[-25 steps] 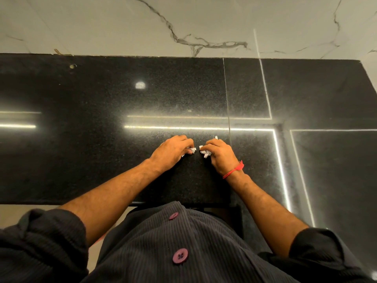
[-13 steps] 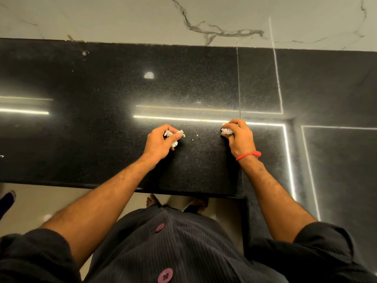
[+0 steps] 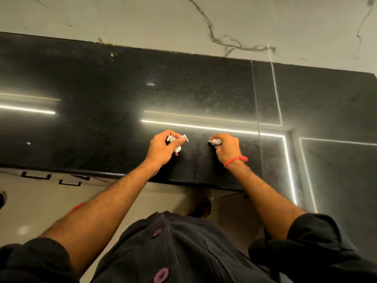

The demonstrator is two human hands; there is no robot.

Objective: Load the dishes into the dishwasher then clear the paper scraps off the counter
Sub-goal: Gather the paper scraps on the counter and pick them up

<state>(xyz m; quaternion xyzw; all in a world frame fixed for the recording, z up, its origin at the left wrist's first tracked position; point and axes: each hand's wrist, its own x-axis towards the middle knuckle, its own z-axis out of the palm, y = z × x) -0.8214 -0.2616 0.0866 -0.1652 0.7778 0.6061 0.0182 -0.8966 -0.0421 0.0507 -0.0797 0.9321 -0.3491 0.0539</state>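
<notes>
Black polished table (image 3: 102,119), speckled, with bright strip-light reflections across it. Left hand (image 3: 163,148) over the table's near part, fingers (image 3: 173,134) curled round a crumpled white paper scrap (image 3: 177,140), thumb pressed on it, bits of paper sticking out past the thumb. Right hand (image 3: 227,147) just beside, apart from the left, fingers bunched tight on a 2nd, smaller paper scrap (image 3: 214,141), mostly hidden in the grip. Red thread band (image 3: 235,160) on the right wrist. White marble wall (image 3: 142,19) with grey veins behind the table. Dark ribbed shirt (image 3: 183,252) with 2 maroon buttons below. Black angular marks on the pale floor (image 3: 40,205) at left, unreadable as writing. No brand or label legible anywhere.
</notes>
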